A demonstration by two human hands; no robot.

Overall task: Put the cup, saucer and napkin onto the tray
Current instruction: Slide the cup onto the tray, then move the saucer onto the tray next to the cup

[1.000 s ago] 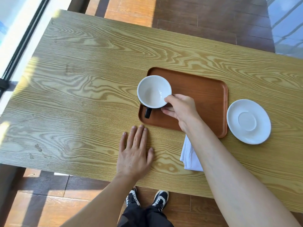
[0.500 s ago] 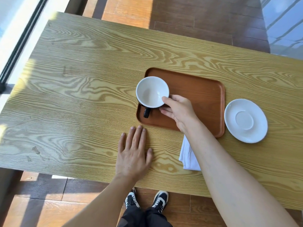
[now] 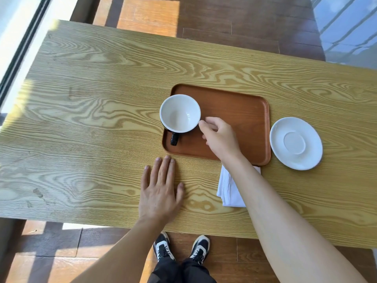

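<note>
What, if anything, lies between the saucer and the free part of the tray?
Nothing visible. The saucer sits on the table just right of the tray; the tray's right half is bare. The cup stands at the tray's left end, and the right hand hovers over the tray's middle.

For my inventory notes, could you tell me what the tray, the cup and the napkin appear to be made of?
The tray looks like reddish-brown wood or wood veneer with a satin finish: faint grain, soft sheen. The cup looks like glazed ceramic, glossy white inside, dark outside with a dark handle. The napkin looks like white paper or cloth, matte, folded in layers; which one is unclear.
</note>
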